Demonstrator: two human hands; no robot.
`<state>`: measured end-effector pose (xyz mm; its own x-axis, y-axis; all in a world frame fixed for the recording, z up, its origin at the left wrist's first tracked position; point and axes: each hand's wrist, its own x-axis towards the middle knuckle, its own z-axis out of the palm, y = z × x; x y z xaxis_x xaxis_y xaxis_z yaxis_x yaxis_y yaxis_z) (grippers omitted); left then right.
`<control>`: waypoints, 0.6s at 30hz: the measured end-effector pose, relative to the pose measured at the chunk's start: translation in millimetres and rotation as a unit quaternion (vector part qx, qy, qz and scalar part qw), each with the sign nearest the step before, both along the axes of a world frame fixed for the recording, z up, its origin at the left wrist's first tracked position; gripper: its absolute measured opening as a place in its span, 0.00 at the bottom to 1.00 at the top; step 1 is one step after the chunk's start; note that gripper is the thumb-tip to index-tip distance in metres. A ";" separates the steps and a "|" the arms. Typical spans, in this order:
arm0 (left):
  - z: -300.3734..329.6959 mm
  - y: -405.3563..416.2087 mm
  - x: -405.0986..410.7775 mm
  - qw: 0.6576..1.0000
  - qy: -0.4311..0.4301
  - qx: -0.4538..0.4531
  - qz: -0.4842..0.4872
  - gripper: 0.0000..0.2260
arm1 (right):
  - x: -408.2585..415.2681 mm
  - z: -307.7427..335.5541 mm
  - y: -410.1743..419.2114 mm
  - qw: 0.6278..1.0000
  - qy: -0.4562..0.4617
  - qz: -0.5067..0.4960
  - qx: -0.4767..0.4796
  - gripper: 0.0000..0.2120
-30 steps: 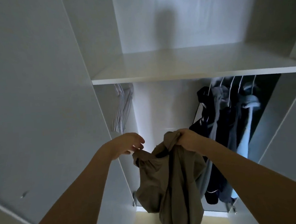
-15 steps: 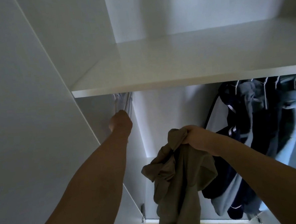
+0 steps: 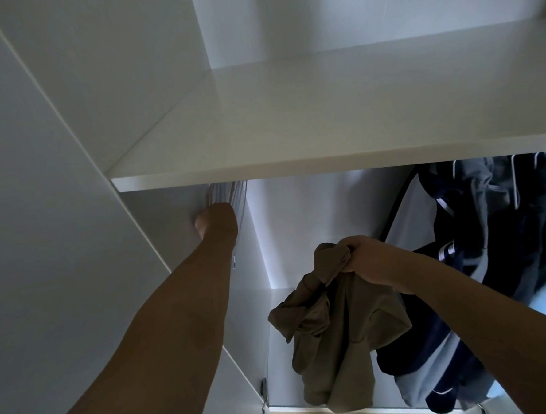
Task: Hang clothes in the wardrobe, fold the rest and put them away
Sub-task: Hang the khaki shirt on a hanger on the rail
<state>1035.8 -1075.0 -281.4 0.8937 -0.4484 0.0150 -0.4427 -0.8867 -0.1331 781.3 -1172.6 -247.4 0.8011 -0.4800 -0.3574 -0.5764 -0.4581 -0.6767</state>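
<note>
An olive-brown garment [image 3: 337, 331] hangs bunched from my right hand [image 3: 367, 258], which grips its top in front of the open wardrobe. My left hand [image 3: 216, 221] reaches up under the white shelf [image 3: 325, 146] to a bunch of white empty hangers [image 3: 229, 193] at the left end of the rail. Its fingers are hidden behind the hand, among the hangers, so whether they hold one does not show. Dark and light blue clothes [image 3: 479, 258] hang on hangers at the right of the rail.
The open wardrobe door [image 3: 58, 220] fills the left side, close to my left arm. A door hinge [image 3: 263, 390] sits low on the wardrobe's left wall. The back wall between the empty hangers and the hung clothes is bare white. A strip of pale floor shows at the bottom.
My left hand let go of the olive garment and rose to the empty hangers at the left. My right hand keeps holding the garment, which now hangs from it alone. The view tilted upward.
</note>
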 end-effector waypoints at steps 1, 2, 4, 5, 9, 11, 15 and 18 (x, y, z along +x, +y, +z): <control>-0.5 0.0 1.9 1.000 -0.004 -0.002 0.001 0.11 | -0.5 -0.6 -0.7 1.000 0.000 0.002 -0.002 0.13; -0.4 -0.3 3.0 1.000 -0.007 -0.002 0.000 0.12 | -1.3 -1.3 -1.5 1.000 0.000 0.005 -0.002 0.13; 0.6 -1.4 2.8 1.000 -0.011 -0.005 -0.005 0.13 | -3.4 -3.3 -3.5 1.000 -0.001 0.010 -0.002 0.11; 0.6 -2.0 1.7 1.000 -0.011 -0.010 -0.007 0.14 | -4.8 -4.1 -4.2 1.000 0.003 0.012 -0.003 0.10; -1.2 -5.0 -3.6 0.994 0.027 -0.102 0.016 0.13 | -11.1 -9.5 -5.8 1.000 0.010 0.012 0.007 0.08; -3.9 -7.9 -3.3 0.965 0.086 -0.241 0.051 0.13 | -15.4 -12.1 -5.8 1.000 0.008 0.008 0.010 0.06; -9.4 -7.4 -19.8 0.900 0.087 -0.423 0.054 0.13 | -24.2 -18.2 -6.0 1.000 0.019 0.008 0.014 0.12; -6.0 -0.6 -36.4 0.882 0.070 -0.465 0.029 0.12 | -29.4 -15.4 -5.1 0.999 0.029 0.015 0.001 0.14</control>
